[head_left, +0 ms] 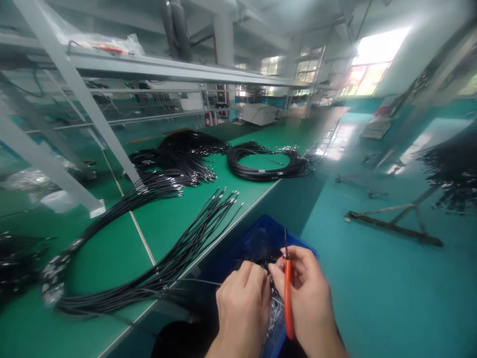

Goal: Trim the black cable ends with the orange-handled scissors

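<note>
My right hand (306,291) is wrapped round orange-handled cutters (288,298), their dark tip pointing up and away. Close beside it, my left hand (244,298) is closed on a thin black cable (199,281) that runs over from the bundle on the table. The fingertips of both hands nearly meet, and what lies between them is too small to make out. Below the hands stands a blue bin (266,226) with white and dark scraps in it. A curved bundle of black cables (112,298) with metal-tipped ends lies on the green table (122,253).
A coiled cable ring (261,174) and a heap of black cables (186,149) lie farther back. White shelf posts (82,94) rise at the left. More cables (456,164) hang on a stand at the right. A pale box (259,114) sits at the far end.
</note>
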Demonstrator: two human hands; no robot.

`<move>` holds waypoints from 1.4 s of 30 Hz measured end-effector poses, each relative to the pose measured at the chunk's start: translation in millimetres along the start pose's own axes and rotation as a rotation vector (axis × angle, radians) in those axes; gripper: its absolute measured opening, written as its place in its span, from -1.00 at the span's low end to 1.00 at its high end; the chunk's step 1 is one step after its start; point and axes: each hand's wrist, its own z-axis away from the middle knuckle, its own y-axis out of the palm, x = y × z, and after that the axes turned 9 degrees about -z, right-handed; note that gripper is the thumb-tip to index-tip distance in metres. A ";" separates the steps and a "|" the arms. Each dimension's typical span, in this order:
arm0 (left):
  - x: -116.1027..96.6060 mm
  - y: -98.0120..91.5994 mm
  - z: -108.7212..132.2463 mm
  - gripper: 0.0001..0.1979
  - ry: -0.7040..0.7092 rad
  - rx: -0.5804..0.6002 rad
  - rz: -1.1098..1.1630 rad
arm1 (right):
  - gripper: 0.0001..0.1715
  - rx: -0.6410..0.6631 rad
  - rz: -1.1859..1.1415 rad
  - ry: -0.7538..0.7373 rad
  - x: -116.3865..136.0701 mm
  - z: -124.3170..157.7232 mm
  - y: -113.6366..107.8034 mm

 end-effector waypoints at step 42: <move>26.9 -23.5 -15.6 -0.87 -0.121 0.209 0.535 | -0.85 0.756 0.085 0.564 6.0 -12.7 -29.9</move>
